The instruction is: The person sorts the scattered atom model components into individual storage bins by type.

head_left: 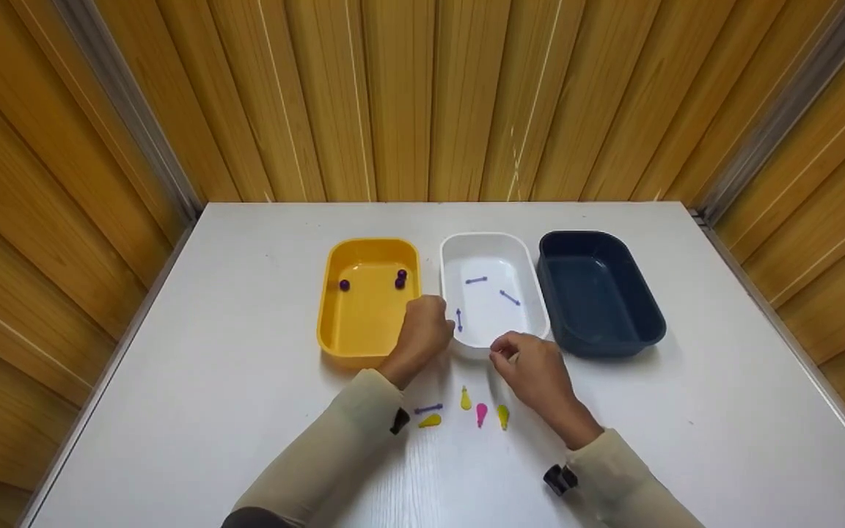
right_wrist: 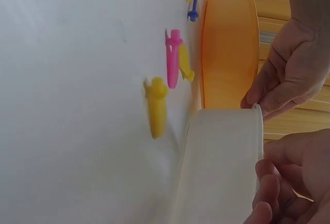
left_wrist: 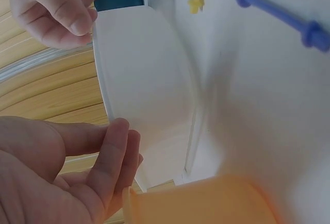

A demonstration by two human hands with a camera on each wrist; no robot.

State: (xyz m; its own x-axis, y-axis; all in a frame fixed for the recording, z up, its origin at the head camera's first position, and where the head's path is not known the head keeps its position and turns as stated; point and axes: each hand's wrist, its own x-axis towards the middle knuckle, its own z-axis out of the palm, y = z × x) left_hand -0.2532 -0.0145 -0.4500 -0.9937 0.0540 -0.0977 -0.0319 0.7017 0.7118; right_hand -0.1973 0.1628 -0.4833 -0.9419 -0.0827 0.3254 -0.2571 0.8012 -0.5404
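Both hands are at the near end of a white tray (head_left: 499,341). My left hand (head_left: 422,334) pinches its rim at the near left corner, thumb and fingers on either side. My right hand (head_left: 536,370) grips the near rim farther right, as the right wrist view shows with curled fingers (right_wrist: 268,188). Inside the tray lie a purple dumbbell-shaped stick (head_left: 510,298) and two more like it, one beside my left fingertips. On the table before my hands are another purple stick (head_left: 428,408), a pink drop-shaped piece (head_left: 482,415) and three yellow ones (head_left: 466,398).
A yellow tray (head_left: 364,352) with three dark purple balls stands left of the white one, close to my left wrist. On the right a dark blue tray (head_left: 606,345) sits against the white tray. Wood-patterned walls (head_left: 422,103) enclose the white table (head_left: 246,352).
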